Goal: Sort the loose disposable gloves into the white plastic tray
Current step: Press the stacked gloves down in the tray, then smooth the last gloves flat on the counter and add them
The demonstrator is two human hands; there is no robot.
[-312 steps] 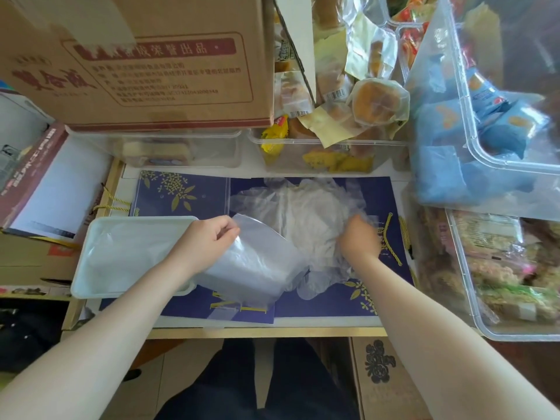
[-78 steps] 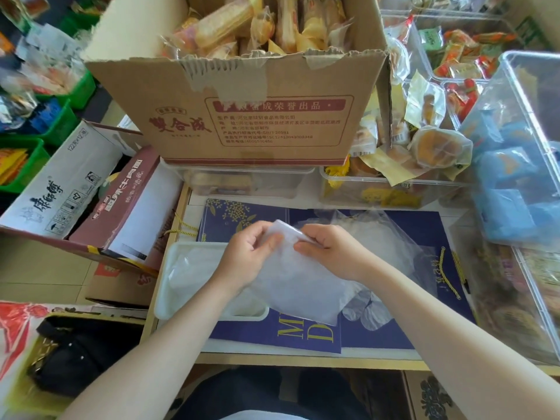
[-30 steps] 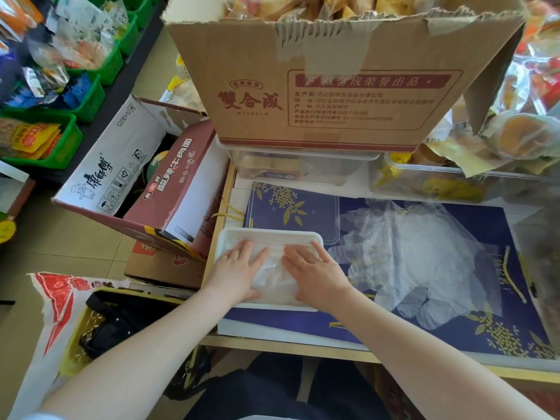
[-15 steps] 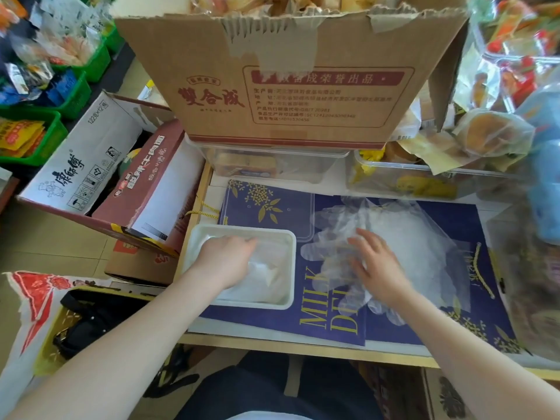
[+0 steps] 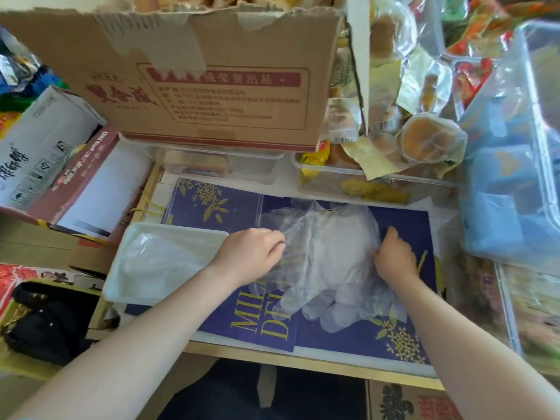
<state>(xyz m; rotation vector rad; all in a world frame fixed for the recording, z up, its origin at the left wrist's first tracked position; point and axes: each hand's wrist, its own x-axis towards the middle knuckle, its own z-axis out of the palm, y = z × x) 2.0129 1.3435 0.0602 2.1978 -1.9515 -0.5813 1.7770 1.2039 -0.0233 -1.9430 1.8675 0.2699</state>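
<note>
A heap of clear disposable gloves (image 5: 327, 262) lies on the dark blue printed sheets (image 5: 394, 331) in the middle of the table. My left hand (image 5: 251, 253) pinches the heap's left edge with curled fingers. My right hand (image 5: 392, 257) grips the heap's right edge, its fingers curled into the plastic. The white plastic tray (image 5: 121, 294) sits at the table's left front, just left of my left hand, with flattened clear gloves (image 5: 160, 262) lying inside it.
A large cardboard box (image 5: 194, 74) of wrapped snacks stands on clear tubs (image 5: 221, 165) behind the heap. Clear bins of blue packets (image 5: 512, 189) crowd the right side. Open cartons (image 5: 54, 165) lean at the left, beside a black bag (image 5: 45, 322) below the table's edge.
My left hand has left the tray and moved right to the heap's left edge. My right hand has shifted from the heap's top to its right edge and curled into it.
</note>
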